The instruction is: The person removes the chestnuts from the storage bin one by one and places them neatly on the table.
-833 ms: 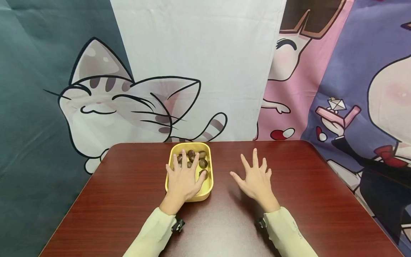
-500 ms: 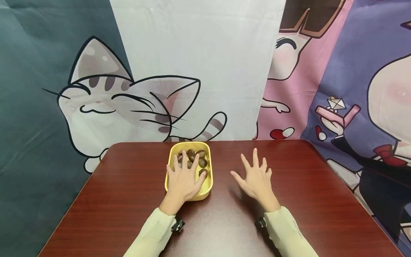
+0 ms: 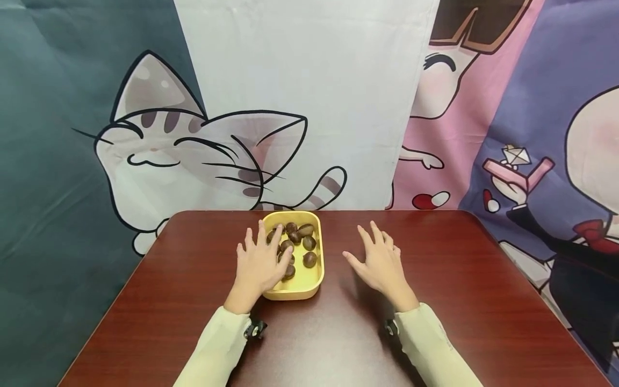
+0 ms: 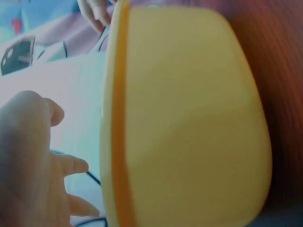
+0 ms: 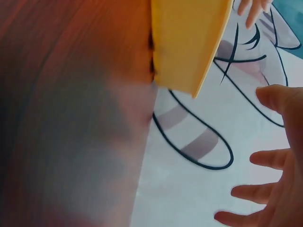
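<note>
A yellow rectangular tub [image 3: 316, 279] stands near the table's far edge in the head view. Several brown, roundish nuts, perhaps chestnuts [image 3: 309, 259], lie loose on its floor. Over the tub's left side hovers my left hand [image 3: 258, 269], fingers spread, hiding part of the rim and some nuts. In the left wrist view that hand [image 4: 31, 165] stays above the rim, apart from the tub's wall [image 4: 189, 113]. My right hand [image 3: 383, 269] hangs above the table right of the tub, fingers spread and slightly bent, holding nothing.
The reddish-brown wooden table [image 3: 169, 301] extends to both sides of the tub. Right behind its far edge hangs a cloth backdrop [image 3: 309, 70] printed with a cartoon cat and figures. Dark wrist devices [image 3: 254, 329] sit at both cuffs.
My left hand has moved left from over the tub's middle to its left side, uncovering more nuts. My right hand's fingers have bent a little, and the head view has shifted slightly.
</note>
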`<state>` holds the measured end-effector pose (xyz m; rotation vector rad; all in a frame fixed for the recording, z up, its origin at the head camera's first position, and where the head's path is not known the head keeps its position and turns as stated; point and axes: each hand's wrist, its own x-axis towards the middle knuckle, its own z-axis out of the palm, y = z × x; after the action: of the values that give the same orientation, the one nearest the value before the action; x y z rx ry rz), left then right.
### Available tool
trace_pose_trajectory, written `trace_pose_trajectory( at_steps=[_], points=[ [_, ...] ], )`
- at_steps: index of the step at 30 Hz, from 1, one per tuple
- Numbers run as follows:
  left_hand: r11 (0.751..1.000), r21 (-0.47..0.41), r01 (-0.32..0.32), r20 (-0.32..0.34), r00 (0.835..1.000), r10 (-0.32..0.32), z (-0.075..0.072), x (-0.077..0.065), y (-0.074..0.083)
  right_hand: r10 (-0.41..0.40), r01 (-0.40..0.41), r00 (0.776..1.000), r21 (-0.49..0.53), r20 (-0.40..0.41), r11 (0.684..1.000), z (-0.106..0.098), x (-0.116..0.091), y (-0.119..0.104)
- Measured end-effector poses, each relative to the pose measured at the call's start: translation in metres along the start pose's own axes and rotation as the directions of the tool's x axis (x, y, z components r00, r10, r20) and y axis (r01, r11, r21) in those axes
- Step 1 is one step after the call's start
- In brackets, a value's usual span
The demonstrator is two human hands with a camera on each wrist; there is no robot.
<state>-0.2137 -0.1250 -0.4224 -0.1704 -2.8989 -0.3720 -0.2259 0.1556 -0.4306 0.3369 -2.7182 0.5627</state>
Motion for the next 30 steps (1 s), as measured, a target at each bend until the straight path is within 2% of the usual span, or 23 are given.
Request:
trace_pose_trajectory(
  at_steps=[5, 10, 15, 17, 20, 25, 30],
  points=[
    [0.993, -0.111, 0.044, 0.012, 0.999, -0.043, 0.005, 0.009, -0.013, -0.067, 0.067, 0.998, 0.189, -0.003, 0.980, 0.000, 0.009, -0.015],
    [0.977, -0.178, 0.116, 0.061, 0.992, -0.107, 0.013, 0.013, -0.021, -0.151, 0.146, 0.988, 0.283, -0.002, 0.948, 0.007, 0.024, -0.039],
    [0.965, -0.206, 0.163, 0.075, 0.986, -0.151, 0.017, 0.014, -0.024, -0.252, 0.234, 0.968, 0.396, -0.008, 0.888, 0.022, 0.038, -0.065],
    [0.957, -0.219, 0.187, 0.075, 0.982, -0.175, 0.018, 0.014, -0.026, -0.262, 0.226, 0.965, 0.436, 0.025, 0.871, 0.030, 0.041, -0.075],
    [0.951, -0.215, 0.222, 0.079, 0.975, -0.210, 0.020, 0.013, -0.031, -0.265, 0.179, 0.957, 0.484, 0.115, 0.857, 0.041, 0.042, -0.089],
    [0.948, -0.207, 0.241, 0.087, 0.970, -0.227, 0.024, 0.013, -0.035, -0.246, 0.082, 0.933, 0.512, 0.262, 0.855, 0.058, 0.041, -0.105],
    [0.949, -0.198, 0.248, 0.081, 0.968, -0.236, 0.026, 0.012, -0.035, -0.238, 0.079, 0.908, 0.417, 0.345, 0.906, 0.070, 0.037, -0.111]
  ],
)
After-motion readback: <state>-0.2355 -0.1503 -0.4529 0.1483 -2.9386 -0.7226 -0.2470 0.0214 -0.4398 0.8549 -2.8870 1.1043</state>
